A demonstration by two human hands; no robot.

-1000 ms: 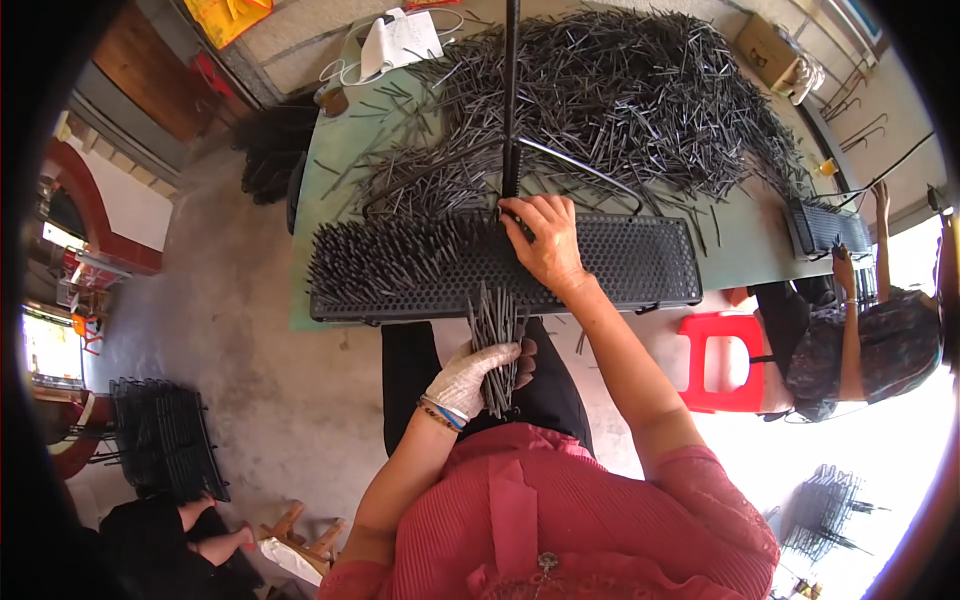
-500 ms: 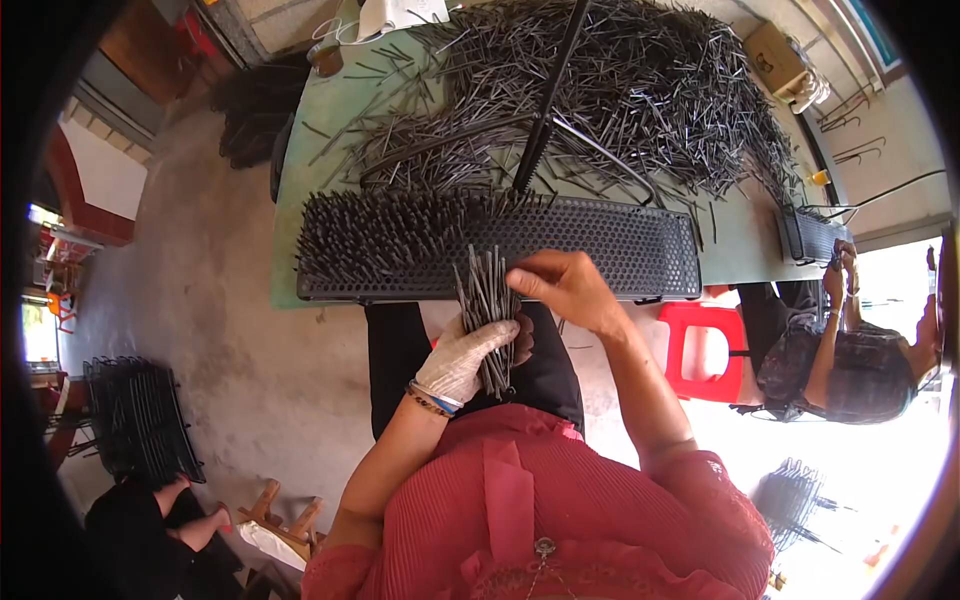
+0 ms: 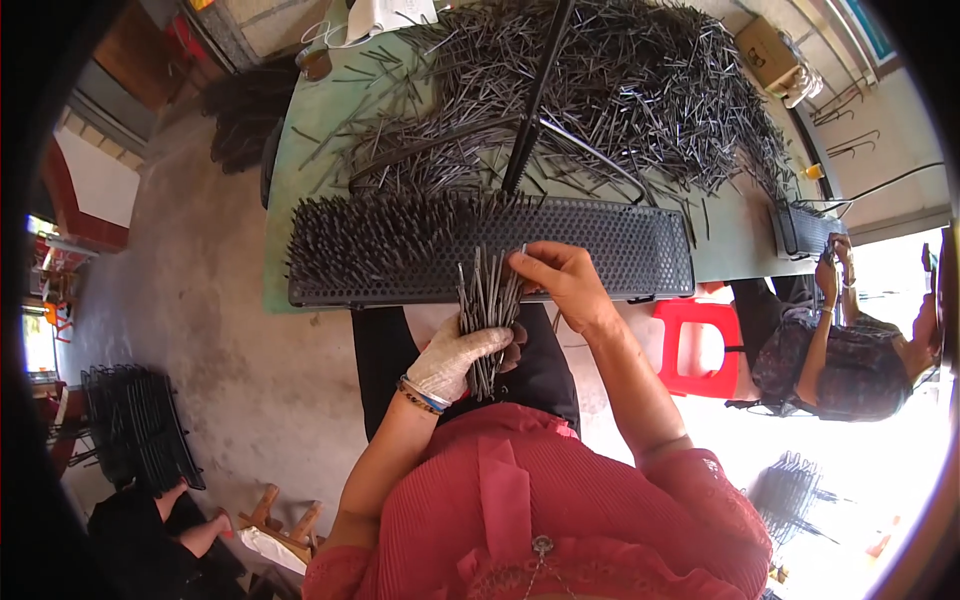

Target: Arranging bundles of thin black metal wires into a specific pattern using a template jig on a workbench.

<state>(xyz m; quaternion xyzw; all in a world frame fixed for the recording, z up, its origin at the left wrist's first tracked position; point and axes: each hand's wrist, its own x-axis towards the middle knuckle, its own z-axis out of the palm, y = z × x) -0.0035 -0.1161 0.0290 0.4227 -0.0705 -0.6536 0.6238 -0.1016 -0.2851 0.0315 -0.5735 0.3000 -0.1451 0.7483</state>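
Note:
My left hand [image 3: 452, 362], in a pale glove with dark fingertips, is wrapped around a bundle of thin dark rods [image 3: 485, 290] held roughly upright in front of my lap. Bare, my right hand [image 3: 570, 287] pinches the top of a rod at the bundle's right side between thumb and forefinger. Just beyond both hands lies a long black perforated tray [image 3: 610, 245] at the table's near edge. Many rods [image 3: 365, 240] stand packed in the holes of its left part, while the holes on the right show bare. A black frame with a toothed upright bar [image 3: 535, 110] rises behind the tray.
A large heap of loose rods [image 3: 650, 90] covers the green table's [image 3: 300, 170] far side. At right, a co-worker [image 3: 850, 365] handles a similar tray [image 3: 805, 230] near a red stool [image 3: 697, 350]. Black wire racks [image 3: 140, 425] stand on the floor at left.
My right hand's fingers have closed on a rod at the bundle's top, and the rods there have fanned apart slightly. The whole view has shifted a little.

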